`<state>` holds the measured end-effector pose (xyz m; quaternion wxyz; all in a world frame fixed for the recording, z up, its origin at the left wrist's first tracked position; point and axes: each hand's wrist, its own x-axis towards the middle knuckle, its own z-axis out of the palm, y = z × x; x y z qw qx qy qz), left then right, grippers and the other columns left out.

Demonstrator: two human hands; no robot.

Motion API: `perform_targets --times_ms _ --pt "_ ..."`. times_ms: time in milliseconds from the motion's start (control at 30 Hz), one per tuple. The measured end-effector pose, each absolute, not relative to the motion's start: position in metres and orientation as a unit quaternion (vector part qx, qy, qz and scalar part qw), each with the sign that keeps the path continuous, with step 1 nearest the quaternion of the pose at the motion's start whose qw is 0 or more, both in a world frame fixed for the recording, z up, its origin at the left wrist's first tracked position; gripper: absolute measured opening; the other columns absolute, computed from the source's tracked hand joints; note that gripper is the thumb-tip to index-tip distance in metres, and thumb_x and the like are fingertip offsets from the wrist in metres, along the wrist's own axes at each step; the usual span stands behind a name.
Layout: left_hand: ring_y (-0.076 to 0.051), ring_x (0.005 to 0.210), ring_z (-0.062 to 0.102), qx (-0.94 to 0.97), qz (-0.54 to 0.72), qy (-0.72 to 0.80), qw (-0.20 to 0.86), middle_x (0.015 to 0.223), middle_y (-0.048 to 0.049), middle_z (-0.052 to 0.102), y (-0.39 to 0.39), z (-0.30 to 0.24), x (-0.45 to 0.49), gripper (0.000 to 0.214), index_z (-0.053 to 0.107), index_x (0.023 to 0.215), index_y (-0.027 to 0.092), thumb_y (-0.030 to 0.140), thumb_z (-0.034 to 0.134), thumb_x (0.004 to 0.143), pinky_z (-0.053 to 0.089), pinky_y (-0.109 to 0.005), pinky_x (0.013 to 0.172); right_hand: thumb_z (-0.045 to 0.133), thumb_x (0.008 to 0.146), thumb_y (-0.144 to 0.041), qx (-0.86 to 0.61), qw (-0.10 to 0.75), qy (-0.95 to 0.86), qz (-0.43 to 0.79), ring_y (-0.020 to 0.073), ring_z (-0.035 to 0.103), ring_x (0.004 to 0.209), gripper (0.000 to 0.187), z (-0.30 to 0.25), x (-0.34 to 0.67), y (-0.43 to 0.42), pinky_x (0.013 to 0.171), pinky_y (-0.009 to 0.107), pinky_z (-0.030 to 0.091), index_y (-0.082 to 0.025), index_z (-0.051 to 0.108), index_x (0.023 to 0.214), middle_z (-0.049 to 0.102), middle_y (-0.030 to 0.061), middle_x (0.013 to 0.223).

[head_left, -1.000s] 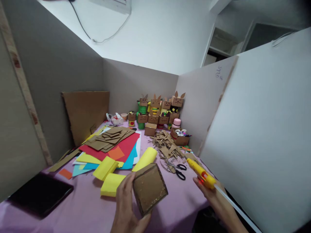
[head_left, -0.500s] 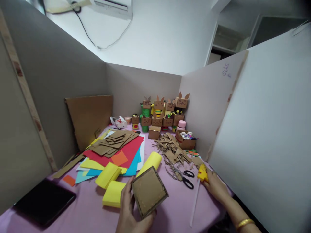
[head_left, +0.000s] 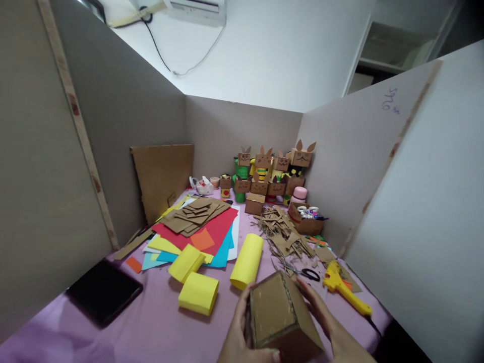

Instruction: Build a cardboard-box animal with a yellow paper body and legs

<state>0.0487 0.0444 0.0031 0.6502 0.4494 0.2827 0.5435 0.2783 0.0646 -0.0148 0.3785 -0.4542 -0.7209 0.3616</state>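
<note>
1. Head view: a brown cardboard box [head_left: 278,315] is held just above the pink table [head_left: 151,327], at 6 o'clock in the picture and tilted, with one square face turned up.
2. The left hand [head_left: 236,335] grips the box at its 9 o'clock side, its fingers [head_left: 242,307] curled against the wall.
3. The right hand [head_left: 327,320] presses on the 3 o'clock side, its fingers [head_left: 308,295] stretched flat along the cardboard, so the box is clamped between both hands.
4. A yellow glue gun [head_left: 342,287] lies on the table at 2 o'clock from the box, near the right hand but apart from it.
5. Black-handled scissors [head_left: 307,274] lie at 1 o'clock, just beyond the box.
6. Three yellow paper rolls [head_left: 247,260] lie from 10 to 12 o'clock of the box.
7. Coloured sheets [head_left: 215,234] topped with cardboard squares [head_left: 196,214] spread out at 11 o'clock.
8. Cardboard scraps [head_left: 283,234] are heaped at 12 o'clock, with cardboard figures [head_left: 272,171] stacked in the far corner behind them.
9. A black tablet [head_left: 104,290] rests at 9 o'clock, well apart.
</note>
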Motion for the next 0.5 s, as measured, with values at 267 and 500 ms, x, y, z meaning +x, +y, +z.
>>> perform_targets --times_ms 267,500 --pt "-0.037 0.128 0.050 0.365 0.555 0.184 0.725 0.137 -0.0124 0.056 0.041 -0.027 0.067 0.095 0.053 0.129 0.025 0.050 0.091 0.045 0.038 -0.055 0.109 0.068 0.063 -0.070 -0.496 0.475 -0.663 0.298 0.0373 0.043 0.134 0.101 -0.041 0.264 0.060 0.102 0.048 0.044 -0.028 0.032 0.147 0.050 0.0142 0.143" --pt "-0.027 0.137 0.040 0.168 0.622 0.438 0.627 0.138 -0.0143 0.055 0.063 -0.033 0.058 0.051 0.062 0.111 0.018 0.035 0.081 0.067 0.026 -0.038 0.117 0.069 0.064 -0.070 -0.417 0.525 -0.579 0.465 0.0319 0.036 0.139 0.123 -0.038 0.285 0.039 0.105 0.038 0.042 -0.029 -0.007 0.152 0.040 0.0094 0.152"
